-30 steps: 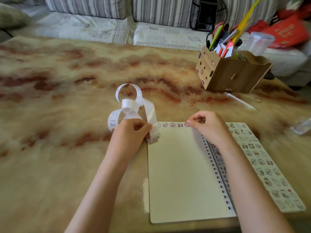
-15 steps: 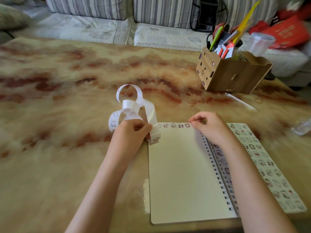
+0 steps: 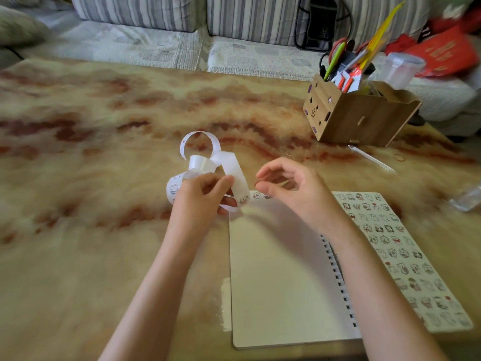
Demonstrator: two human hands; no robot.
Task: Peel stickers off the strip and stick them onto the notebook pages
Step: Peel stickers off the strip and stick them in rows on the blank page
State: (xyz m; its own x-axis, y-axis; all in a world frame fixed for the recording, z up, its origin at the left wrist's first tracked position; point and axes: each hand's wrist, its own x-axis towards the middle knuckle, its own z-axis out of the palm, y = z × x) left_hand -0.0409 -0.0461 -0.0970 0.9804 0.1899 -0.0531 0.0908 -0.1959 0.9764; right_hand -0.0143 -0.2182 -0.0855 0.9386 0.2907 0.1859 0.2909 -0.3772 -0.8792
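A spiral notebook (image 3: 281, 277) lies open on the table, its left page blank apart from a few stickers along the top edge. Its right page (image 3: 406, 259) is covered with small cartoon stickers. A curled white sticker strip (image 3: 226, 165) loops above the notebook's top left corner, and my left hand (image 3: 200, 196) is shut on its lower part. My right hand (image 3: 289, 183) hovers just right of the strip, above the page's top edge, fingers curved and apart with nothing seen between them.
A wooden desk organiser (image 3: 356, 115) full of pens and scissors stands at the back right. A clear plastic pen (image 3: 372, 158) lies in front of it. A striped sofa (image 3: 234, 24) runs behind the marbled table (image 3: 91, 178). A clear plastic object (image 3: 468, 199) sits at the right edge.
My right hand has lifted off the top edge of the left page and moved left towards the strip, its fingers opening. My left hand keeps holding the strip.
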